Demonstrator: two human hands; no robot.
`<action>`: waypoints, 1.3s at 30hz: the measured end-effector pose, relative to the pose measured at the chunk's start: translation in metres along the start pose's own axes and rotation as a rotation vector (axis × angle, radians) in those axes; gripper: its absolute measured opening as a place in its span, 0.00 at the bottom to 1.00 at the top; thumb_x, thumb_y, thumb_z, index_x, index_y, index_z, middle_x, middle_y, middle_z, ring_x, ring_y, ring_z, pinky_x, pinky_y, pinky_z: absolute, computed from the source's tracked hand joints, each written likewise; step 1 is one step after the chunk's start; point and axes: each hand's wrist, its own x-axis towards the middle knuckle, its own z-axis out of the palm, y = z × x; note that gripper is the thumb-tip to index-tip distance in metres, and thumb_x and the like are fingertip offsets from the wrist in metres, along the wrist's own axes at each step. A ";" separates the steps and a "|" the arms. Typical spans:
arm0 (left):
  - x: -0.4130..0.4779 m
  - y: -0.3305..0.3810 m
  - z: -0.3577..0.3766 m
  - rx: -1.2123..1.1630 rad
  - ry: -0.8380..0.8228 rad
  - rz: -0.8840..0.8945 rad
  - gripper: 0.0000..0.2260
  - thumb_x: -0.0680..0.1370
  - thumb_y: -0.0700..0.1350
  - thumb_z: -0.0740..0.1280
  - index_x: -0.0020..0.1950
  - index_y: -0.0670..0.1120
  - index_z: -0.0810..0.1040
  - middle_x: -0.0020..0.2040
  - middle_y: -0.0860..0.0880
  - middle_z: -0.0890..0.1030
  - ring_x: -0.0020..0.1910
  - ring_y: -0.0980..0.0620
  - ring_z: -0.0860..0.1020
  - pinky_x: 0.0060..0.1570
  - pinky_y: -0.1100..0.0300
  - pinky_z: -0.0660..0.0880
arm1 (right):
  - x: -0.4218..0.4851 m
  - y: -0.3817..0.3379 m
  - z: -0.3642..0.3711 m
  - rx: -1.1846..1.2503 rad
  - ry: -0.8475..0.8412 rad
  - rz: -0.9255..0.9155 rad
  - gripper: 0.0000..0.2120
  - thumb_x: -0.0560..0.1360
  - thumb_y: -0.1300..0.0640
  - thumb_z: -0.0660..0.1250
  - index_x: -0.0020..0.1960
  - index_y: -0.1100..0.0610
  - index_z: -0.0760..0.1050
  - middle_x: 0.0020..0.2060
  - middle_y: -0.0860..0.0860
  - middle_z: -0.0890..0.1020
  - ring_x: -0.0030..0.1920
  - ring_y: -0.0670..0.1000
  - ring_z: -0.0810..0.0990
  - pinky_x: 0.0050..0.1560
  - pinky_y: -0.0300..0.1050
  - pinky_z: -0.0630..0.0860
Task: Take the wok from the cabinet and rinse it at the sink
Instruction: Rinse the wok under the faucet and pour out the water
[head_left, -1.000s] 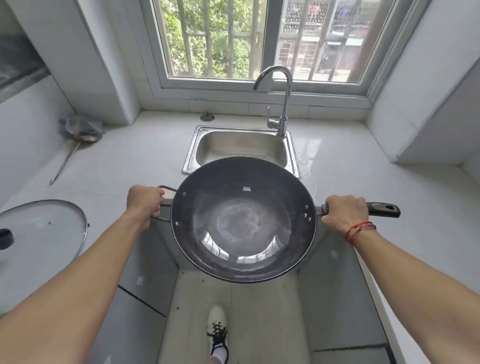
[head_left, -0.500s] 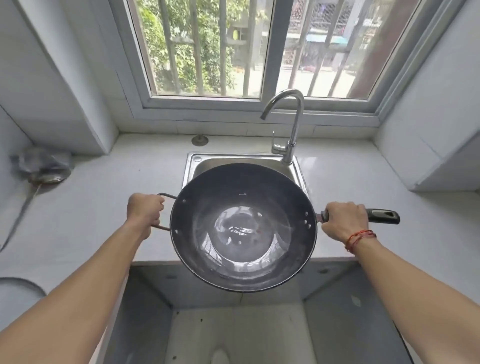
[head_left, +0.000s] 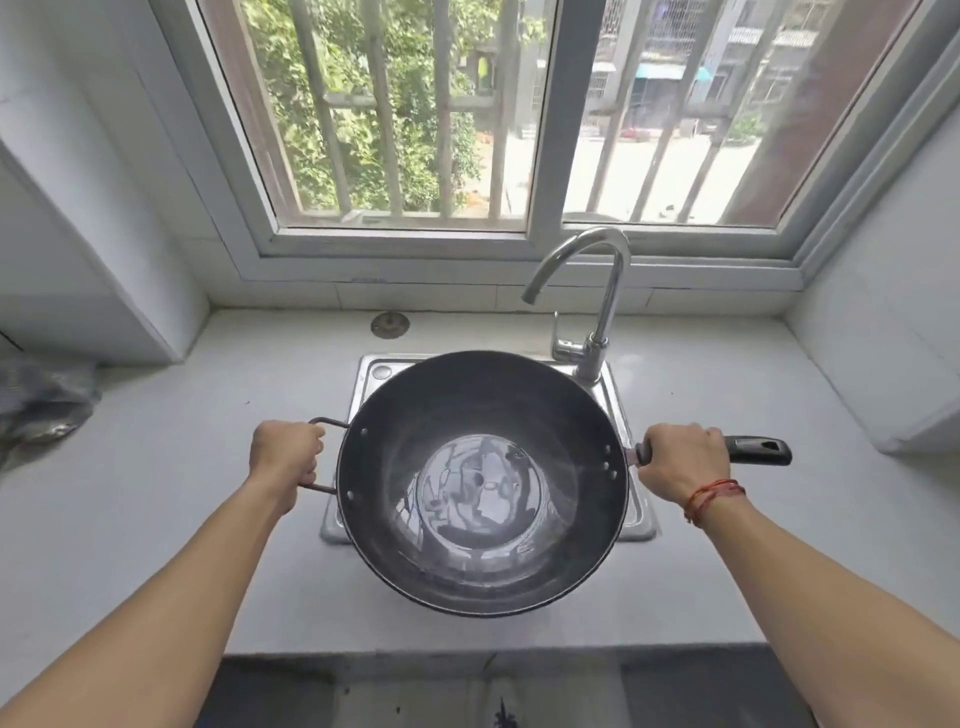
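White countertop (head_left: 171, 467) runs under a barred window (head_left: 415, 130), with a small steel sink (head_left: 375, 373) let into it and a curved faucet (head_left: 609, 291) rising at the sink's far right corner. A person stands square to it, holding a dark wok (head_left: 480, 483) mouth up over the basin, both arms stretched forward. The wok hides most of the basin; I cannot tell whether it hangs clear of the sink's rim or rests on it.

The left hand (head_left: 285, 457) is a fist wrapped around the wire loop handle (head_left: 326, 422) on the wok's left side. The right hand (head_left: 680, 467) is curled around the long black handle (head_left: 758, 450) close to the bowl, a red string bracelet (head_left: 716, 493) at the wrist, and the handle's end sticks out to the right. So the wok's long axis lies left to right, across the person's front, with one hand at each end.

What matters next is the spout: its mouth points down just beyond the wok's far rim, a little right of centre. The tap lever (head_left: 566, 351) sits at the faucet's base, nearer the right hand. My guess is that the right hand must let go to open the water, so the wok wants setting down in the basin first.
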 end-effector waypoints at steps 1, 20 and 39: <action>0.007 0.003 0.007 0.001 0.002 -0.003 0.04 0.77 0.34 0.61 0.47 0.40 0.74 0.32 0.46 0.67 0.25 0.51 0.59 0.22 0.67 0.54 | 0.011 0.000 0.003 -0.005 -0.008 -0.004 0.06 0.73 0.49 0.63 0.43 0.49 0.78 0.40 0.49 0.82 0.48 0.55 0.80 0.53 0.47 0.67; 0.080 0.006 0.065 0.093 0.069 -0.087 0.09 0.78 0.34 0.60 0.40 0.40 0.76 0.31 0.46 0.69 0.24 0.51 0.63 0.21 0.68 0.57 | 0.122 -0.013 0.050 0.017 -0.156 -0.072 0.06 0.69 0.53 0.65 0.45 0.50 0.79 0.39 0.49 0.82 0.46 0.54 0.80 0.53 0.48 0.68; 0.108 -0.014 0.078 0.142 0.039 -0.075 0.12 0.77 0.32 0.58 0.40 0.39 0.79 0.31 0.46 0.74 0.27 0.49 0.67 0.28 0.60 0.62 | 0.127 -0.017 0.069 0.007 -0.179 -0.010 0.05 0.70 0.53 0.66 0.44 0.48 0.79 0.40 0.49 0.82 0.48 0.55 0.79 0.54 0.48 0.69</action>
